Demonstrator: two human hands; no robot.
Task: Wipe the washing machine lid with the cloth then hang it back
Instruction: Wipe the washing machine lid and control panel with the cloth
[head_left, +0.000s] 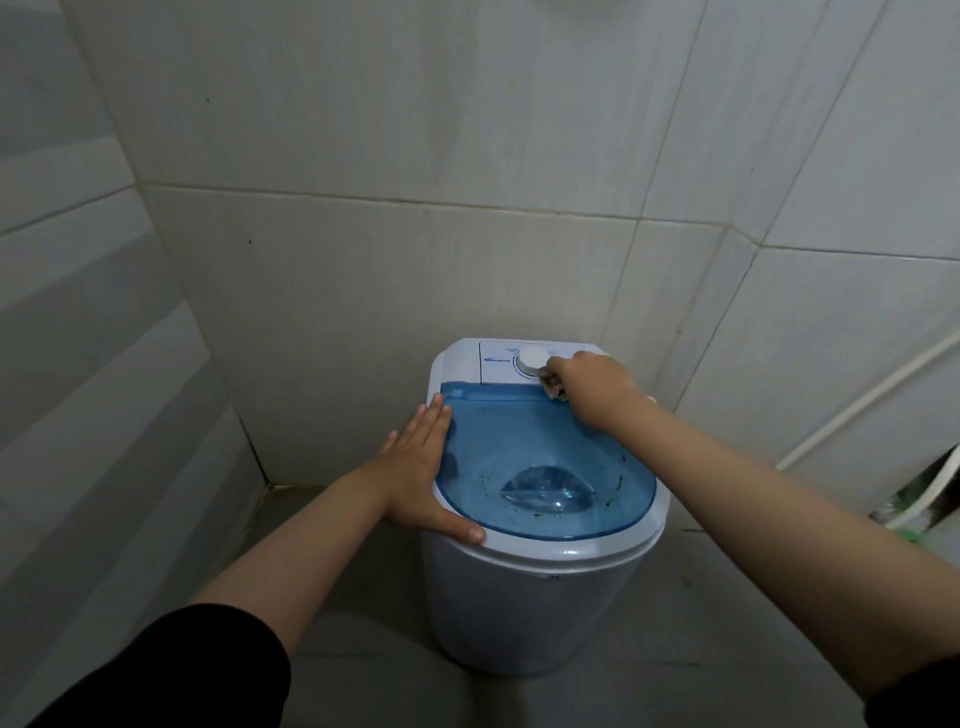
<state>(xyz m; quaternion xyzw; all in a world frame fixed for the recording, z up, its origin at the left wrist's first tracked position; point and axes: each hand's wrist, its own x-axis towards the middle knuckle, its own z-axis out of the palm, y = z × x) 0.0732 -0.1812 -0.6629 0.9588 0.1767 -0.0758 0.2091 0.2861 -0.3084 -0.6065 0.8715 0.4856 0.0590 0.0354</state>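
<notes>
Washer stands in a tiled corner, blue see-through lid shut. Left hand lies flat on the lid's left edge, fingers spread, holding nothing. Right hand is fisted at the lid's back-right by the dial, fingers clamped on the cloth; the cloth is mostly hidden, only a scrap shows.

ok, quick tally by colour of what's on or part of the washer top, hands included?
Blue: 1, translucent blue plastic lid
White: 2, round white control dial; white plastic washing machine body
Pale, mottled: 1, small bunched cloth in the right hand
Bare hands: 2, the right one, plus the left hand lying flat on the rim
Total: 6
</notes>
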